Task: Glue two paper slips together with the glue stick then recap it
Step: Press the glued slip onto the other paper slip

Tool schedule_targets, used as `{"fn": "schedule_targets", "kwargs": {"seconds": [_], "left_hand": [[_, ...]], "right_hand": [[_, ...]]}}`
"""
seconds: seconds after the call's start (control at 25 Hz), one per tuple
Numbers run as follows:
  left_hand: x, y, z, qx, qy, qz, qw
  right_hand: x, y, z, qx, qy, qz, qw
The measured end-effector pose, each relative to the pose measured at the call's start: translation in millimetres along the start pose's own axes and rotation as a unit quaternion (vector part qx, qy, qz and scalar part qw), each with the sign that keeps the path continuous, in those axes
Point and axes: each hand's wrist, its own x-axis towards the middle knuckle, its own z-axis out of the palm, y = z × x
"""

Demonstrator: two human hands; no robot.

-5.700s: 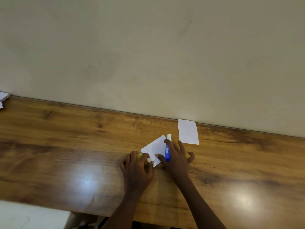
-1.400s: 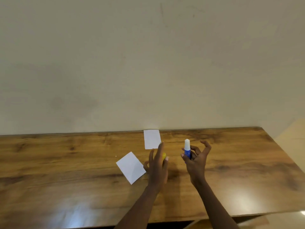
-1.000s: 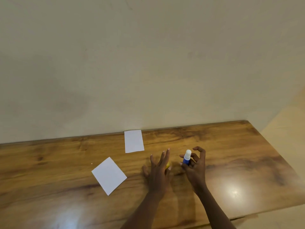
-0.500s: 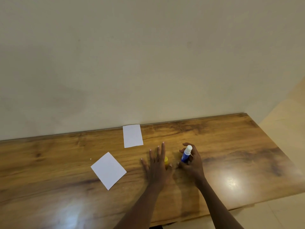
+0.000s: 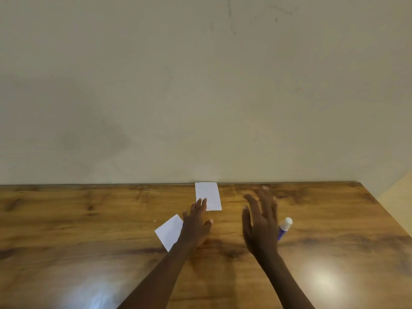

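Hovering empty w/ fingers straight: left hand (image 5: 196,223) at far slip (image 5: 208,194), right hand (image 5: 259,224) by uncapped glue stick (image 5: 285,226). Joining step; nxt needs aligning onto near slip (image 5: 169,231).

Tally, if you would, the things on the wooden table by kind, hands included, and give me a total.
paper slips: 2 (far slip, near slip)
glue stick: 1
hands: 2 (left hand, right hand)
total: 5
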Motion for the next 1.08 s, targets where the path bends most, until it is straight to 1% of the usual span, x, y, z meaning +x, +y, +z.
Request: {"fn": "schedule_targets", "kwargs": {"seconds": [0.04, 0.08, 0.16, 0.2, 0.24, 0.32, 0.4, 0.44, 0.52, 0.6, 0.64, 0.68, 0.72, 0.76, 0.8, 0.84, 0.88, 0.92, 1.0, 1.04, 1.08], "left_hand": [[6, -4, -4, 0.069, -0.003, -0.006, 0.998], [12, -9, -8, 0.123, -0.007, -0.007, 0.992], [21, -15, -13, 0.190, -0.030, 0.003, 0.981], [25, -17, -15, 0.213, -0.044, 0.012, 0.976], [29, -20, -16, 0.233, -0.057, 0.022, 0.971], [34, -24, -16, 0.258, -0.067, 0.031, 0.963], [36, -27, -16, 0.253, -0.065, 0.032, 0.965], [36, -28, -15, 0.245, -0.067, 0.028, 0.967], [36, -29, -16, 0.223, -0.076, 0.015, 0.972], [31, -25, -19, 0.157, -0.068, 0.011, 0.985], [26, -24, -21, 0.077, -0.044, 0.010, 0.996], [19, -25, -24, -0.027, -0.005, 0.006, 1.000], [9, -30, -29, -0.117, 0.038, 0.001, 0.992], [-4, -39, -35, -0.179, 0.084, -0.003, 0.980], [-17, -51, -40, -0.206, 0.131, -0.008, 0.970], [-30, -65, -44, -0.199, 0.174, -0.014, 0.964], [-43, -80, -46, -0.170, 0.209, -0.026, 0.963], [-52, -92, -47, -0.136, 0.227, -0.039, 0.964], [-64, -105, -47, -0.092, 0.212, -0.061, 0.971], [-67, -107, -44, -0.081, 0.192, -0.066, 0.976], [-71, -108, -39, -0.076, 0.180, -0.067, 0.978]], "right_hand": [[11, -14, 16, 0.011, -0.064, 0.042, 0.997], [22, -26, 33, 0.022, -0.144, 0.106, 0.984], [37, -33, 67, 0.002, -0.291, 0.231, 0.928], [40, -32, 83, -0.031, -0.336, 0.264, 0.904], [43, -31, 93, -0.068, -0.362, 0.283, 0.886], [48, -31, 108, -0.112, -0.357, 0.316, 0.872], [53, -32, 117, -0.097, -0.343, 0.371, 0.858], [56, -32, 120, -0.062, -0.337, 0.405, 0.848], [60, -33, 124, 0.058, -0.312, 0.467, 0.825], [57, -35, 124, 0.183, -0.270, 0.501, 0.802], [53, -36, 120, 0.214, -0.251, 0.504, 0.798], [48, -37, 114, 0.233, -0.240, 0.497, 0.800], [44, -36, 106, 0.254, -0.233, 0.483, 0.805], [40, -33, 96, 0.272, -0.232, 0.461, 0.813], [37, -30, 86, 0.279, -0.234, 0.432, 0.825], [37, -27, 76, 0.274, -0.238, 0.405, 0.839], [36, -26, 67, 0.271, -0.244, 0.385, 0.848], [35, -26, 60, 0.277, -0.252, 0.376, 0.848], [29, -33, 50, 0.302, -0.284, 0.368, 0.832], [25, -39, 47, 0.299, -0.301, 0.359, 0.831], [19, -46, 47, 0.282, -0.318, 0.342, 0.838]]}}
